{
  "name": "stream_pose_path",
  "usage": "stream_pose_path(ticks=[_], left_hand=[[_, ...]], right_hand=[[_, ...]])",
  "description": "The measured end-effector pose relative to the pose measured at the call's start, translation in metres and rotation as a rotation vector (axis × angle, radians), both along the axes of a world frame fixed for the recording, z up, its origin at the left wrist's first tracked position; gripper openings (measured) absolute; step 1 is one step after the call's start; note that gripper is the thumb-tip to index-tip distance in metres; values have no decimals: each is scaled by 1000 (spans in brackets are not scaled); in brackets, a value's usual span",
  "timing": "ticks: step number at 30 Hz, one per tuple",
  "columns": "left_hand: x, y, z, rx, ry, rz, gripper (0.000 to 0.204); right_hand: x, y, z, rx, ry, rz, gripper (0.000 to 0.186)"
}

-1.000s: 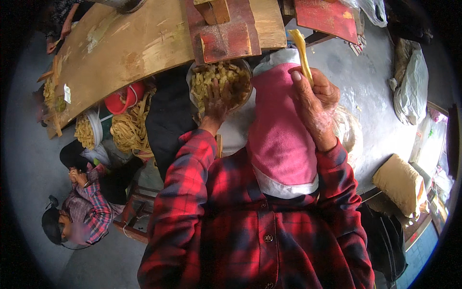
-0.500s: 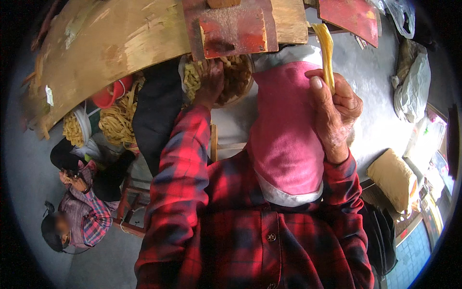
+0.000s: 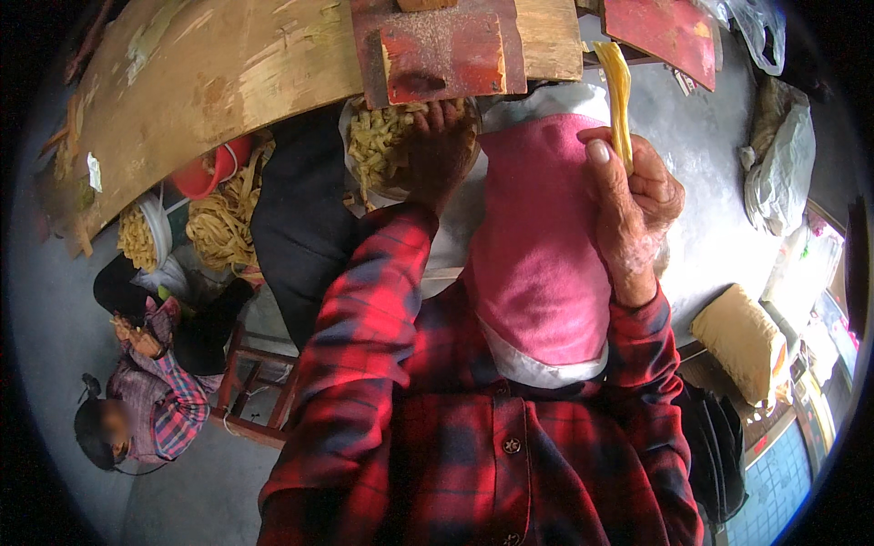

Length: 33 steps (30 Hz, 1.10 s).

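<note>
My right hand (image 3: 637, 196) is raised above the pink cloth, closed on a long, bent yellow strip (image 3: 619, 96) between thumb and fingers. The strip points up past the fingertips, away from me. My left hand (image 3: 442, 150) reaches into a round basin (image 3: 478, 136) partly tucked under the bench edge. Its fingers look spread over the contents, in shadow; the fingertips are partly hard to make out. Short pale-yellow pieces (image 3: 373, 141) show at the basin's left side. A pink cloth with white ends (image 3: 542, 237) lies across my right thigh.
Ahead stands a worn wooden bench (image 3: 228, 82) with a red-painted block (image 3: 442, 59) on it. At left are a red bucket (image 3: 205, 173), a heap of yellow strips (image 3: 223, 223), a white bucket (image 3: 157, 227) and another person (image 3: 150, 391). Plastic bags (image 3: 783, 173) and a cushion (image 3: 742, 346) are right.
My left hand has moved to the right within the basin, uncovering more pale-yellow pieces on the left. My right hand stays nearly still with the yellow strip.
</note>
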<state>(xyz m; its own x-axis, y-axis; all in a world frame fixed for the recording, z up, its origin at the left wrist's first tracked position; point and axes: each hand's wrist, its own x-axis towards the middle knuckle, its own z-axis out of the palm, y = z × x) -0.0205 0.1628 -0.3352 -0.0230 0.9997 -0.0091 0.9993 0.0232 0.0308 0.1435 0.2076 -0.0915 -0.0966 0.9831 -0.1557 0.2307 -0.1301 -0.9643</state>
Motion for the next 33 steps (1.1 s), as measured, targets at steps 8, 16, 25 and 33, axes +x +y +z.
stream_pose_path(ticks=[8, 16, 25, 33], left_hand=[[-11, 14, -7, 20, -102, -167, 75], [-20, 13, 7, -12, -113, -330, 61], [-54, -32, -4, -61, -67, 187, 65], [-87, -46, -36, 86, -222, 339, 58]], right_hand=[[1, -1, -5, 80, -74, 21, 14], [-1, -1, -1, -13, -10, -3, 15], [-2, -1, -4, 22, -19, -2, 17], [-3, -1, -3, -36, 23, -1, 17]])
